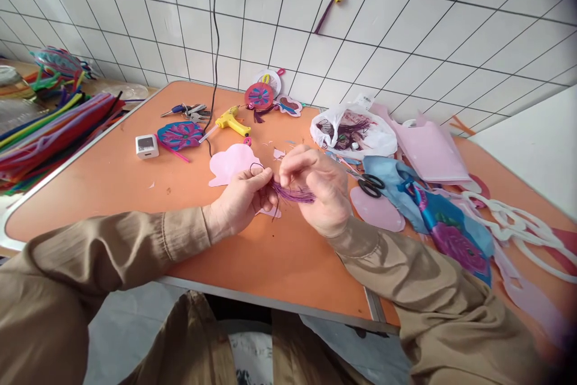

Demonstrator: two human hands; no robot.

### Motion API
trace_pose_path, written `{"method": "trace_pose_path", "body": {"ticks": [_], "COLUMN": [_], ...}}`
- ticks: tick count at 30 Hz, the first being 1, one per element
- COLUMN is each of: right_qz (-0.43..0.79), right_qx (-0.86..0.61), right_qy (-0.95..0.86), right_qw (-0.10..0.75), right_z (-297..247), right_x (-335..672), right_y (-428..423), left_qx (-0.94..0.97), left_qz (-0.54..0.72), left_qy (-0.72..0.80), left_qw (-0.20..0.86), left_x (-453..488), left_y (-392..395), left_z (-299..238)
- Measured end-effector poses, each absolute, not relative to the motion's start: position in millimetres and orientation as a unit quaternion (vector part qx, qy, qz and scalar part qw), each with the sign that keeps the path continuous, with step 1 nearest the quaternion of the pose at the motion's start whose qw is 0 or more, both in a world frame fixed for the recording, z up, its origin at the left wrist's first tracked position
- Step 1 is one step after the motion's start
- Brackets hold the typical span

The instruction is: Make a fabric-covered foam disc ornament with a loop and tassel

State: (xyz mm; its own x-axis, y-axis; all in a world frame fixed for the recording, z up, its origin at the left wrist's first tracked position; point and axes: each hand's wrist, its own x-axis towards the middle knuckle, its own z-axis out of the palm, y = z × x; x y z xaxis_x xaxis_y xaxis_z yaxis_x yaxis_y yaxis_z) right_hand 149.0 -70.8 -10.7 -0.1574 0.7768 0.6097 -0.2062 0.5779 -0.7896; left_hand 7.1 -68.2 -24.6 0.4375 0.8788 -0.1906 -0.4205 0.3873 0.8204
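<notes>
My left hand [243, 197] pinches the bound end of a purple thread tassel [295, 194] between thumb and fingers. A dark thread loops up above the thumb, and a loose end hangs below. My right hand [321, 190] is raised just to the right, its fingers curled and its fingertips close to the tassel's top; what lies between them is too small to make out. The tassel's strands spread rightward below the right fingers. Behind the left hand lies a pink cloud-shaped sheet [232, 163] on the orange table [252, 265].
A yellow glue gun [233, 121], keys [193, 112], a white charger [146, 146] and an embroidered piece [181, 135] lie at the left. At the right are a plastic bag [385, 136] of threads, black-handled scissors [371, 185], blue fabric [392, 172] and white cord [518, 220].
</notes>
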Motion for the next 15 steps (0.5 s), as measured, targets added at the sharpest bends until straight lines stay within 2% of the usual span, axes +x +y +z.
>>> {"method": "trace_pose_path", "body": {"ticks": [2, 5, 7, 11, 15], "right_qz": [0.360, 0.398, 0.433, 0.445, 0.392], "right_qx": [-0.306, -0.414, -0.440, -0.413, -0.406], "right_qy": [-0.667, -0.708, -0.710, -0.716, -0.758], "right_qw": [0.577, 0.411, 0.338, 0.345, 0.328], "right_z": [0, 11, 13, 13, 21], "right_x": [152, 155, 156, 162, 175], "right_y": [-68, -66, -65, -61, -55], "left_qx": [0.394, 0.489, 0.535, 0.528, 0.512], "left_qz": [0.399, 0.338, 0.298, 0.286, 0.289], "left_qy": [0.333, 0.338, 0.340, 0.343, 0.334], "left_qw": [0.758, 0.729, 0.713, 0.723, 0.737], "left_x": [5, 3, 1, -5, -12], "left_y": [-68, -70, -72, -77, -79], "left_z": [-24, -25, -25, -22, -19]}}
